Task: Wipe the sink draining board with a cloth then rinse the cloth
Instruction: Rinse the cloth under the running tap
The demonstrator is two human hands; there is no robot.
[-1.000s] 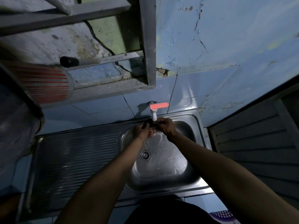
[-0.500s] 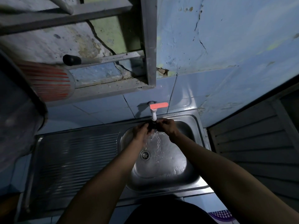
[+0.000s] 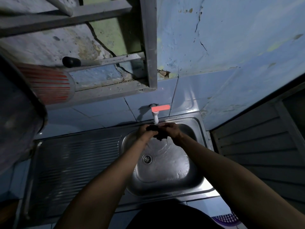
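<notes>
A dark wet cloth (image 3: pixel 158 133) is bunched under the white tap (image 3: pixel 155 119) with the red lever (image 3: pixel 160 107). My left hand (image 3: pixel 145 130) grips its left side and my right hand (image 3: pixel 171 130) grips its right side, both over the back of the steel sink basin (image 3: pixel 181 172). Water runs down from the cloth and spreads across the basin floor near the drain (image 3: pixel 147 159). The ribbed draining board (image 3: pixel 76 162) lies to the left of the basin, with nothing on it.
A metal shelf frame (image 3: pixel 148 47) hangs on the cracked blue wall above the tap. A red-striped container (image 3: pixel 49 85) and a dark pot (image 3: pixel 18 116) loom at the left. Louvred panels (image 3: pixel 257 146) stand at the right. A purple mesh item (image 3: pixel 226 219) shows at the bottom.
Both hands stayed under the tap. The cloth has come further out between them and now hangs lower, with more water spreading over the basin floor.
</notes>
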